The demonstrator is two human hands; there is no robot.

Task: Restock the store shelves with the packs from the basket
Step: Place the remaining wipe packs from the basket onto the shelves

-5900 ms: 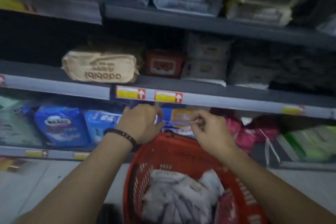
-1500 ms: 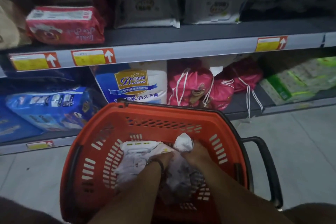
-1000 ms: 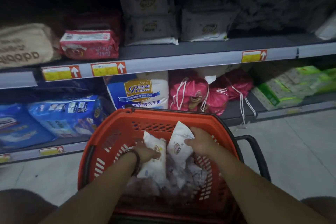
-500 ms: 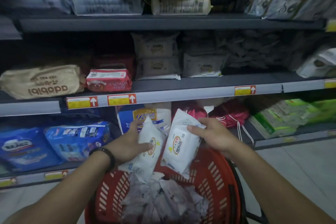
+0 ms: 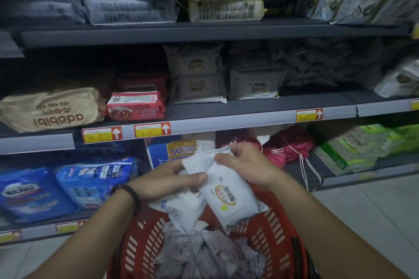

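Two white wet-wipe packs are up in my hands right now, held over the red basket (image 5: 281,229) at the bottom centre of the frame. My left hand (image 5: 163,180) has its thumb clamped across the top of the left wipe pack (image 5: 183,208), and my right hand (image 5: 244,165) is pinching the crimped top seam of the right wipe pack (image 5: 229,197). The two packs overlap at their upper ends, so both hands are closed, each on its own pack.

Handling-wise these look like soft film pouches: squishy, a bit slick, probably light enough that one hand each is plenty. The right pack hangs from its seam and sags, which tells me the body has some give. I'd guess the seam pinch is fine for carrying but sloppy for placing, so gripping across the flat middle should give better control. There's a label on the front of the right pack; I'd keep my thumb off that so it faces out.

The basket is far from done. There's a heap of crumpled pale packs (image 5: 204,253) down in it, too dim to count.

Matching white packs (image 5: 195,75) sit stacked on the middle shelf (image 5: 249,108), upper centre of the frame, with bare shelf just right of them. That looks like where these go.
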